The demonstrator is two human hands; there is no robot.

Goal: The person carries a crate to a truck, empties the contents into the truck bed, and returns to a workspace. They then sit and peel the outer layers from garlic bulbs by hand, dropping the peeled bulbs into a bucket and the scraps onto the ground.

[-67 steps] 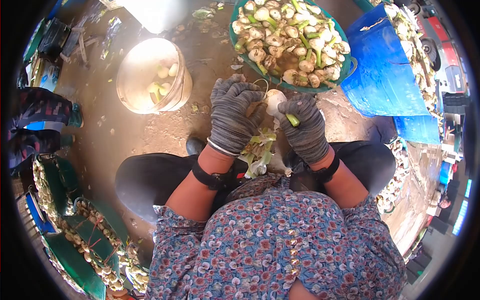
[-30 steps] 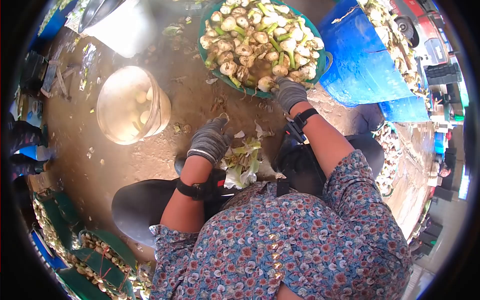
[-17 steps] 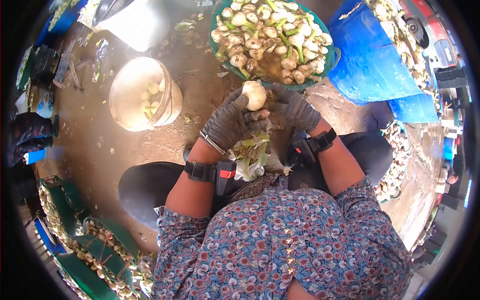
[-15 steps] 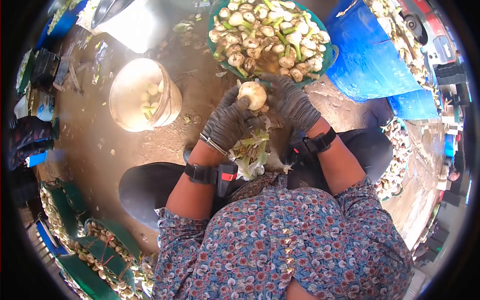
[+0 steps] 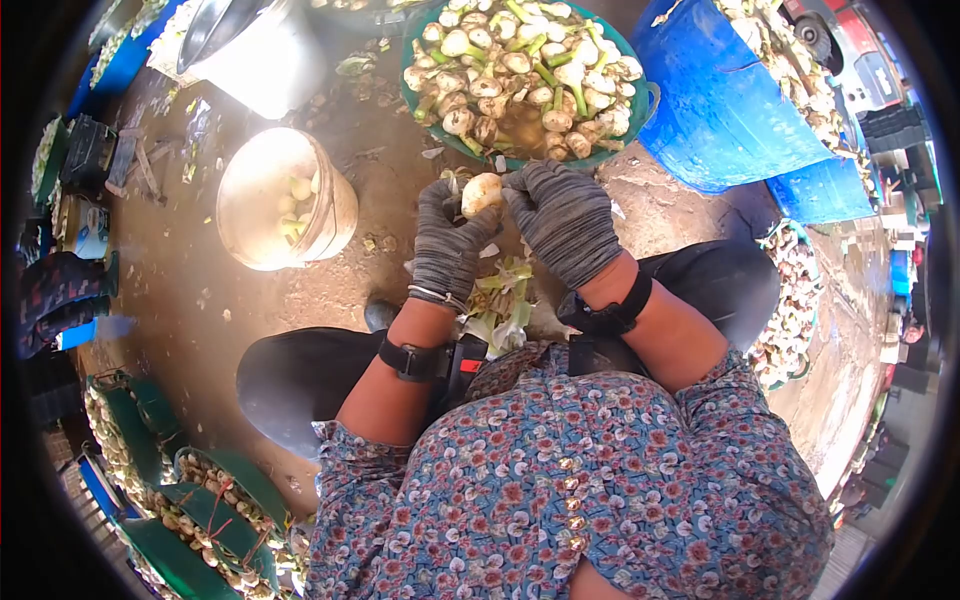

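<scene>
Both hands (image 5: 565,222) wear striped grey knit gloves (image 5: 445,255); black wrist straps (image 5: 414,362); a white band (image 5: 437,297) at the left cuff; blue shirt (image 5: 500,480) with red and white flowers, gold buttons (image 5: 573,500); dark trousers (image 5: 290,385).

Big blue bin (image 5: 735,110) stood loaded, second blue bin (image 5: 822,192) sat right beside it, red machine (image 5: 853,28) loomed just beyond it, and there, black crate (image 5: 88,152) sat way over to its left

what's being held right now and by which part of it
A pale bulb, by its lower left side as seen here, in the left hand; whether the right hand grips it too is unclear
</scene>
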